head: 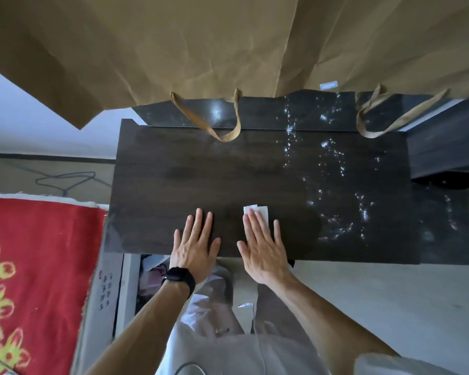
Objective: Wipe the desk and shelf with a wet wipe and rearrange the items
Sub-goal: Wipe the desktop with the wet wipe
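Observation:
The dark wooden desk top fills the middle of the head view. A folded white wet wipe lies near its front edge, mostly under the fingers of my right hand, which presses flat on it with fingers spread. My left hand, a black watch on its wrist, rests flat on the bare desk just left of it and holds nothing. Shiny wet streaks and droplets cover the right half of the desk. A lower dark shelf surface juts out at the right.
Large brown paper bags hang over the far edge, their handles drooping onto the desk. A red patterned blanket lies at the left. A cable runs over the floor at the left. An open box with clutter sits under the desk's front.

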Demonstrator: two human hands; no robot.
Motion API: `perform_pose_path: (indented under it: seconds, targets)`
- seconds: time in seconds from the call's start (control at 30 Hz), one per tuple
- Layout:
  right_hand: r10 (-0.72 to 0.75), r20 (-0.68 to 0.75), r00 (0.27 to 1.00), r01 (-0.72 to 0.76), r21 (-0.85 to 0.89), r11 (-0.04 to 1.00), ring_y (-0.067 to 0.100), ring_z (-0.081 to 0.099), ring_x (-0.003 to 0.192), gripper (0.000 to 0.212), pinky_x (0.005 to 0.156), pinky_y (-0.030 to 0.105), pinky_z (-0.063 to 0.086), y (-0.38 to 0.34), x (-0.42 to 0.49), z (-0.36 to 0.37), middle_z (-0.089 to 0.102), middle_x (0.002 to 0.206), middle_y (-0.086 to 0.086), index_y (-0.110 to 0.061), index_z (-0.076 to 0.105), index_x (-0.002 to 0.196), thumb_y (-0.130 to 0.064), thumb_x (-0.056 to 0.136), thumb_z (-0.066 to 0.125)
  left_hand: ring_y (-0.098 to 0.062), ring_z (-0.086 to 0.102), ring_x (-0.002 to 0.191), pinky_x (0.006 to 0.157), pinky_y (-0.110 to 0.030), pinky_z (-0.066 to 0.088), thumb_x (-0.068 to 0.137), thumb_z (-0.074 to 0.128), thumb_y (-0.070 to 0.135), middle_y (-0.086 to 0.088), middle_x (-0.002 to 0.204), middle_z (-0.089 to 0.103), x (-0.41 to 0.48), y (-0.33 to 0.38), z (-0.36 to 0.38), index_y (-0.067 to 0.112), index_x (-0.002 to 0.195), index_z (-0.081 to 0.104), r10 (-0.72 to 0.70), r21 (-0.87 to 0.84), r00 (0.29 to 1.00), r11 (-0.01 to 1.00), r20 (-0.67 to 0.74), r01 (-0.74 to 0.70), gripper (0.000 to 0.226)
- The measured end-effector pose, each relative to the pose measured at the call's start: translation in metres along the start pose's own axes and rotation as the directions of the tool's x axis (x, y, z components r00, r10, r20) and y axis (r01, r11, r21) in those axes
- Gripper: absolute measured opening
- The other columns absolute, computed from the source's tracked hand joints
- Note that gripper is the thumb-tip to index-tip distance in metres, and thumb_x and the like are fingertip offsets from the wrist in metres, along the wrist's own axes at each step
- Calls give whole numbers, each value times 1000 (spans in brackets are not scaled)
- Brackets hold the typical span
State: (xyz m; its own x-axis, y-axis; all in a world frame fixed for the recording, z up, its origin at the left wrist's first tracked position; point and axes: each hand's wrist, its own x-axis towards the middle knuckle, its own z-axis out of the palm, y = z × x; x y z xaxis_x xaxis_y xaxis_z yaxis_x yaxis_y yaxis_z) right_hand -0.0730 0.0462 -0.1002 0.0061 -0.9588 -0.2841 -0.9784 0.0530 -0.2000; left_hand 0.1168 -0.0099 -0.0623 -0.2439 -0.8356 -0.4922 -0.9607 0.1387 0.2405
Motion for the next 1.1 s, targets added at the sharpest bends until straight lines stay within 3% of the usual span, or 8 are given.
perform_pose_path:
  seconds: [0.23,0.3,0.43,0.5,0.67,0.73,0.9,1.1]
  targets:
    - [399,-10,917,-399,17,917,19,-4,154,69,120,61,12,156,-64,-22,-6,167,3,-14,-2,159,-50,103,16,-19,-9,153,122,-47,4,103,25,50,10,161,-22,-6,79,31,27,159,-2,124,56,991,990,50,-127,67]
    - [323,-33,946,-322,18,946,22,-1,154,71,121,58,10,143,-55,-19,-5,167,6,-12,-1,158,-53,102,15,-18,-10,153,121,-47,3,104,24,49,10,162,-20,-2,107,37,27,159,-3,103,60,994,993,42,-105,65]
    - [-169,39,985,170,-12,985,19,-2,154,67,120,56,10,121,-39,-13,-5,168,1,-14,4,159,-49,104,20,-19,-12,153,122,-50,7,104,23,47,10,165,-16,1,143,43,28,159,-3,-66,-16,995,998,77,68,63]
    - [-139,30,990,140,-33,990,16,0,154,64,118,58,14,161,-42,-19,-4,168,-3,-17,4,159,-48,105,18,-18,-12,152,122,-50,7,104,23,47,10,165,-17,1,148,41,29,158,-5,-110,10,991,994,77,109,63]
    - [296,-10,955,-296,-20,955,19,-3,154,71,122,59,6,260,-61,-41,-3,168,3,-16,-3,159,-54,102,14,-18,-13,152,122,-51,6,104,22,48,10,164,-20,4,152,33,30,158,-9,-128,62,983,991,132,121,64]
    - [250,-30,968,-250,5,968,22,-2,154,73,122,56,5,236,-57,-38,-4,168,6,-11,0,159,-54,102,17,-18,-13,152,122,-52,5,104,22,49,11,163,-21,4,154,34,30,158,-9,-140,46,981,990,132,135,65]
    - [-219,69,973,221,-35,975,18,-5,154,67,121,54,5,168,-37,-27,-8,168,1,-13,7,159,-50,104,17,-17,-10,153,121,-53,7,104,21,50,11,164,-17,7,158,36,29,158,-6,-175,35,977,984,122,172,64]
    - [-19,76,997,27,-104,994,23,0,154,74,122,55,9,232,-60,-39,-2,168,8,-9,6,158,-55,102,19,-17,-10,153,120,-53,9,104,22,49,13,165,-16,5,159,42,30,158,-4,-183,-35,981,982,69,185,63]
